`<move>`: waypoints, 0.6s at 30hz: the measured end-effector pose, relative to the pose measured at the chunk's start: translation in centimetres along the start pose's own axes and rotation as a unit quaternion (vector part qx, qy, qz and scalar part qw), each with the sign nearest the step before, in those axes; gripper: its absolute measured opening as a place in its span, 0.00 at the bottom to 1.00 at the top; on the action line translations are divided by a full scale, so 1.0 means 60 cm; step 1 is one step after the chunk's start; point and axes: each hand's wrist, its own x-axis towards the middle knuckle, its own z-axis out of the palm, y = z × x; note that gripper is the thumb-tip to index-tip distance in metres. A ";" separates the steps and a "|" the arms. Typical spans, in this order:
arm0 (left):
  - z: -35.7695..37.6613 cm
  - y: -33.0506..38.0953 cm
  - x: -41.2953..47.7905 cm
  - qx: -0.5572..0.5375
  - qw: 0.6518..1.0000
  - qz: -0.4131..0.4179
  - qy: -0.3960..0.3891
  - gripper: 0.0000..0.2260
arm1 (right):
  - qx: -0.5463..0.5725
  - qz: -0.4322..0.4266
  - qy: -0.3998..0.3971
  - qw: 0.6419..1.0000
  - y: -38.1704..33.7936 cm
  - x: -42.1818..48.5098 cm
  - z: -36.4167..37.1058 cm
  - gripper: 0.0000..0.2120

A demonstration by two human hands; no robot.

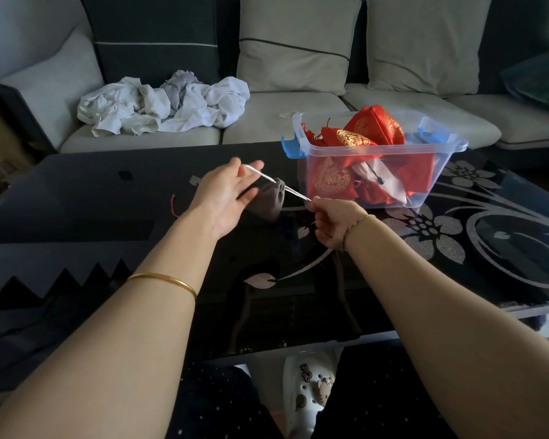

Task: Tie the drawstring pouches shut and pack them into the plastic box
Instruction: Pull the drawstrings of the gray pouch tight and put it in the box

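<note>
A small grey drawstring pouch (268, 199) hangs just above the black glass table (76, 198), its neck gathered. Its white drawstring (293, 192) runs taut to both sides. My left hand (225, 194) is left of the pouch, palm up, with the cord's far end pinched between thumb and forefinger and the other fingers spread. My right hand (333, 221) is curled to the pouch's right and pinches the other cord end. Behind and to the right stands the clear plastic box (425, 172) with blue latches, holding several red and gold pouches (352, 139).
A short red thread (173, 205) lies on the table left of my left wrist. A grey sofa (298, 115) with cushions runs behind the table, with crumpled white cloths (165, 104) on its seat. My knees and a white clog (311, 388) are at the near edge.
</note>
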 end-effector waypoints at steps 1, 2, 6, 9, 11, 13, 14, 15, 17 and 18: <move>0.006 0.002 -0.005 -0.025 0.999 0.002 -0.027 0.17 | 0.004 0.004 -0.006 1.000 0.002 -0.001 0.003 0.14; 0.010 0.003 -0.007 -0.029 0.999 0.002 -0.038 0.17 | 0.007 0.007 -0.010 1.000 0.003 -0.001 0.004 0.14; 0.012 0.002 -0.009 0.024 1.000 0.010 -0.016 0.16 | 0.026 -0.004 -0.021 0.999 -0.003 -0.002 0.004 0.13; 0.009 0.004 -0.007 0.014 1.000 0.002 -0.003 0.15 | 0.051 -0.029 -0.032 0.998 -0.014 -0.008 0.002 0.13; 0.009 0.003 -0.008 0.027 1.000 0.001 0.013 0.14 | 0.062 -0.040 -0.038 0.997 -0.017 -0.013 0.001 0.12; 0.009 0.000 -0.009 0.059 0.998 -0.008 0.013 0.14 | 0.066 -0.052 -0.044 0.995 -0.018 -0.018 0.002 0.12; 0.009 -0.002 -0.010 0.077 0.997 -0.015 0.005 0.14 | 0.065 -0.060 -0.044 0.995 -0.019 -0.021 0.003 0.13; 0.008 -0.003 -0.010 0.096 0.995 -0.022 -0.006 0.13 | 0.064 -0.069 -0.044 0.995 -0.021 -0.024 0.004 0.13; 0.007 -0.006 -0.010 0.133 0.990 -0.026 -0.033 0.12 | 0.055 -0.095 -0.040 0.993 -0.025 -0.031 0.007 0.13; 0.008 -0.009 -0.010 0.152 0.987 -0.023 -0.049 0.11 | 0.046 -0.112 -0.039 0.992 -0.027 -0.034 0.008 0.13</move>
